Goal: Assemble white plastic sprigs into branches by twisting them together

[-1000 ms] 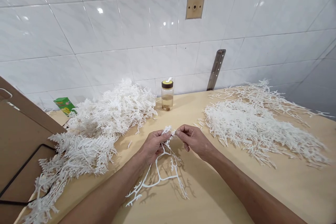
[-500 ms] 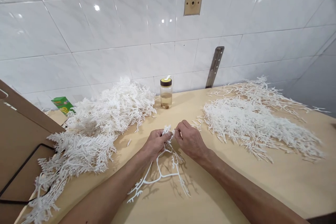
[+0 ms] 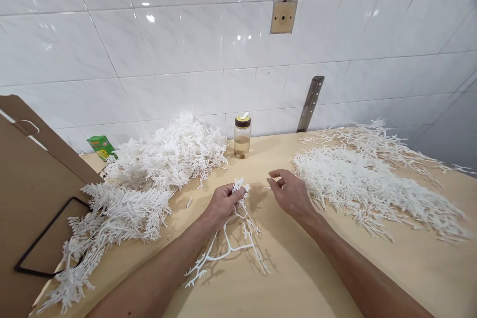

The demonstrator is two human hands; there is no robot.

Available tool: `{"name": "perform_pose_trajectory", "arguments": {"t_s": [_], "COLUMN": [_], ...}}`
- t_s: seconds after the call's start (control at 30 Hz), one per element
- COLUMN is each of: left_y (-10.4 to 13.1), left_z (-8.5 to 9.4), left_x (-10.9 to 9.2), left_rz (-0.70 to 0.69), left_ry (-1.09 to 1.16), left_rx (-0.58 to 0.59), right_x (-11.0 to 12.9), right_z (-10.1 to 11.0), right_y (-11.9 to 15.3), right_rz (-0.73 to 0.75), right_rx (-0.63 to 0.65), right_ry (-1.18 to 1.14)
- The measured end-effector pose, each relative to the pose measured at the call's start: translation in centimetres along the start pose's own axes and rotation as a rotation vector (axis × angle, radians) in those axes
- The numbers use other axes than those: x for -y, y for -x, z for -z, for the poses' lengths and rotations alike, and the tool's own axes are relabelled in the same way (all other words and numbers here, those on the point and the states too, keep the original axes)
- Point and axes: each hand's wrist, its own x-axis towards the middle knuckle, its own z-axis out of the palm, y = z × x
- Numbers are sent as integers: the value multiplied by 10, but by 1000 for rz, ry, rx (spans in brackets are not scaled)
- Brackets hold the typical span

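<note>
My left hand (image 3: 225, 201) is closed around the top of a white plastic branch (image 3: 229, 248), with a tuft of short sprigs poking out above the thumb. The branch's bare forked stems hang below the hand, over the table. To the right, apart from the branch, my right hand (image 3: 292, 194) has its thumb and forefinger slightly parted. A tiny white bit (image 3: 268, 188) shows by its thumb tip; whether it touches the hand, I cannot tell. Close beyond that hand lies a wide heap of short white sprigs (image 3: 357, 179).
At left is a tall pile of white branches (image 3: 175, 154), beside a brown cardboard box (image 3: 40, 174) and a green packet (image 3: 101, 147). A lidded jar of liquid (image 3: 242, 144) stands near the tiled wall. Bare white stems (image 3: 395, 146) lie at back right.
My right hand has left the branch top and moved right, toward the sprig heap, its fingers parting. My left hand keeps hold of the branch. The whole view has shifted slightly.
</note>
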Motion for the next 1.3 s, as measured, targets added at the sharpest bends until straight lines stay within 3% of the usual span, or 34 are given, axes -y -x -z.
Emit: {"name": "perform_pose_trajectory", "arguments": {"t_s": [0.1,0.2,0.4,0.77,1.0,1.13,1.3], "left_y": [0,0,0,3,6,7,6], "left_z": [0,-1,-3,-6,-6,-7,-8], "left_x": [0,0,2,0,-6,-8,-7], "left_rz": [12,19,39,38,69,83,84], "left_ry": [33,52,41,9,52,81,64], "left_rx": [11,14,18,-12,45,67,37], "right_x": [22,32,30,36,36,35,34], "right_z": [-3,-7,-9,-5,-8,-12,-20], "right_y": [10,16,18,18,18,21,24], "right_rz": [44,55,8,-158,-178,-137,107], "right_rx": [169,256,327,357,441,431,207], "right_ry": [-243,-372,-490,-493,-603,-565,-184]}}
